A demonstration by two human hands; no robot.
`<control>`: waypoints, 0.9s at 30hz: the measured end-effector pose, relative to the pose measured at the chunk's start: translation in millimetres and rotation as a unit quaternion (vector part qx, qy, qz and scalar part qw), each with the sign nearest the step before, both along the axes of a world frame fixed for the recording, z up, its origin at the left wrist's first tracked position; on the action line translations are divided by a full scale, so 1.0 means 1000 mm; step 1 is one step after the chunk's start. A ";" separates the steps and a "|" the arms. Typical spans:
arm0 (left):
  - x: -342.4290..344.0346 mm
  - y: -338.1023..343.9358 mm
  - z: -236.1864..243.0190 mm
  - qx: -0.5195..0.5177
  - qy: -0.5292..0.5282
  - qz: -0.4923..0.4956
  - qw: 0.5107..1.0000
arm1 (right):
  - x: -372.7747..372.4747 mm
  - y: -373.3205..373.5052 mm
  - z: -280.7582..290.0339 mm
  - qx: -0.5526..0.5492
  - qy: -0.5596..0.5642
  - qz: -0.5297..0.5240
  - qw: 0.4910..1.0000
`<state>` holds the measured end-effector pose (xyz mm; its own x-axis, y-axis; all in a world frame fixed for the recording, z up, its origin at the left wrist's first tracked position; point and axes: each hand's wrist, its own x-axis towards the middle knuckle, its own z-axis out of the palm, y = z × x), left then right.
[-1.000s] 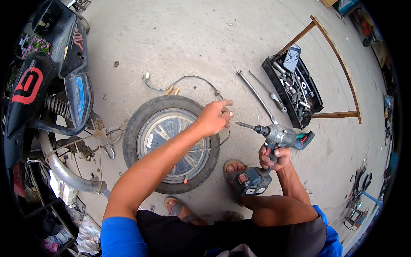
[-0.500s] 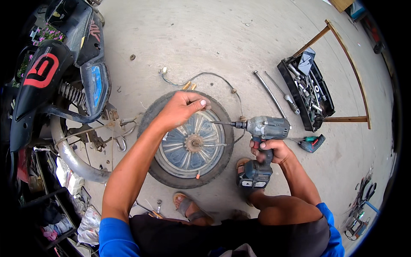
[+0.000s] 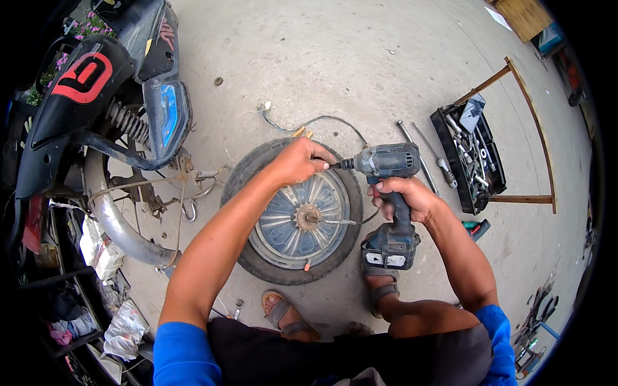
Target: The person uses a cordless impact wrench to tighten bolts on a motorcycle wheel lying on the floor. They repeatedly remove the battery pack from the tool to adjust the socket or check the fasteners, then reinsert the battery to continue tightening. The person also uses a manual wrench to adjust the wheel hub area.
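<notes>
My right hand (image 3: 412,197) is wrapped round the grip of a dark grey cordless impact driver (image 3: 393,159), which points left above the floor. A battery pack (image 3: 388,248) forms its base. At the driver's nose, the fingers of my left hand (image 3: 301,162) pinch the thin driver bit (image 3: 335,165); most of the bit is hidden by those fingers. Below my hands a wheel (image 3: 273,235) with a black tyre and a dusty hub lies flat on the ground. A cable (image 3: 322,118) runs beside its far edge.
At right stands a black toolbox (image 3: 460,186) full of sockets and wrenches, beside a wooden frame (image 3: 539,128). A metal bar (image 3: 418,157) and a screwdriver (image 3: 446,172) lie near it. A partly stripped scooter (image 3: 96,122) fills the left side. My sandalled feet flank the wheel's near edge.
My left fingers have closed on the bit, which showed bare before. The driver has shifted up and its nose is now at my left hand. The whole view has swung slightly.
</notes>
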<state>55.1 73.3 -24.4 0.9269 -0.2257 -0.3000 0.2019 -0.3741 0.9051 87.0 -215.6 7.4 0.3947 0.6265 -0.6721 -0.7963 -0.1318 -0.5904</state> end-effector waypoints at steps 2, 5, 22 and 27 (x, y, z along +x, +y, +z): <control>0.001 0.003 -0.007 0.011 -0.007 0.006 1.000 | 0.001 0.010 0.004 -0.026 -0.004 -0.003 1.000; 0.002 0.008 -0.014 0.025 -0.015 0.011 1.000 | 0.004 0.018 0.001 -0.047 -0.017 0.009 0.999; -0.003 0.012 -0.016 0.006 0.003 0.040 0.999 | -0.001 0.037 0.024 -0.122 -0.178 0.107 0.971; -0.004 0.015 -0.027 -0.039 -0.009 0.046 0.998 | 0.006 0.048 0.035 -0.112 -0.315 0.146 0.931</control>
<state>51.4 88.6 -51.7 0.9496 -0.1609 -0.2689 0.2166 -0.2831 0.9343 93.2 -167.5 42.5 0.5895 0.6409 -0.4916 -0.2133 -0.4635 -0.8600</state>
